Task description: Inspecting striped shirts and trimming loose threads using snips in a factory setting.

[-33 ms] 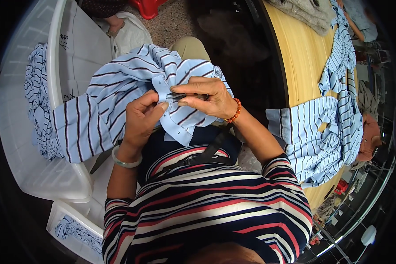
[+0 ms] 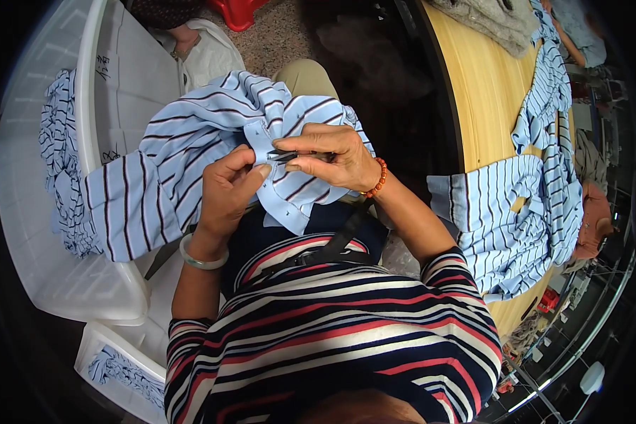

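Across my lap lies a light blue shirt (image 2: 184, 134) with dark stripes, bunched up toward the middle. My left hand (image 2: 227, 185) pinches the edge of its plain blue band (image 2: 260, 141) between thumb and fingers. Small dark marks show along that band. Between the thumb and fingers of my right hand (image 2: 336, 157) is a pair of small black thread snips (image 2: 284, 155). Their pointed blades face left and lie at the band, just beside my left fingertips. Whether the tips touch the cloth I cannot tell.
To the left stands a large white plastic bin (image 2: 85, 92) with striped garments over its side; a smaller white bin (image 2: 85, 353) holds more cloth. On the right, a wooden table (image 2: 473, 78) carries striped shirts (image 2: 505, 212) and a grey knit (image 2: 491, 21). A red stool (image 2: 237, 10) is ahead.
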{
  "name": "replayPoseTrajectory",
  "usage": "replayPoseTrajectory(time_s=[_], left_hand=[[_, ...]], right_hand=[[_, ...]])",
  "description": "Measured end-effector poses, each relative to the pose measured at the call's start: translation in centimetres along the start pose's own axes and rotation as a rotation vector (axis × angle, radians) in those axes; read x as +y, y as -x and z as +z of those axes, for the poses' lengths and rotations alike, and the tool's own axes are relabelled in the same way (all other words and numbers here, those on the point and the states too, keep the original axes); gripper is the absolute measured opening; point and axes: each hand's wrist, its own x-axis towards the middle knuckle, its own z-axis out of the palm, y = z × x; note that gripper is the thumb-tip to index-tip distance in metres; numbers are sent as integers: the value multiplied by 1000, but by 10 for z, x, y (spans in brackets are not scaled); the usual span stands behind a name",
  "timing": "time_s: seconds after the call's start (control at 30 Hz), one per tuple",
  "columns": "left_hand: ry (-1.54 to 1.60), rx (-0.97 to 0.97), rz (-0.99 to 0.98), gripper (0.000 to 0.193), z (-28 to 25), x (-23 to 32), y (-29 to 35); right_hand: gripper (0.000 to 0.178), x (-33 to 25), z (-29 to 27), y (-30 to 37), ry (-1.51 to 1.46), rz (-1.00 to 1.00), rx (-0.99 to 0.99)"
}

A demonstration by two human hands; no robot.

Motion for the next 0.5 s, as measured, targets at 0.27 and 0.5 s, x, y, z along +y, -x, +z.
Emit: replayPoseTrajectory(time_s=[0.27,0.5], left_hand=[[15,-7,-9,3,2,1,0],[83,-35,-42,9,1,-2,1]], right_hand=[[33,0,2,0,71,-74,17],[37,3,1,3,-20,83,92]])
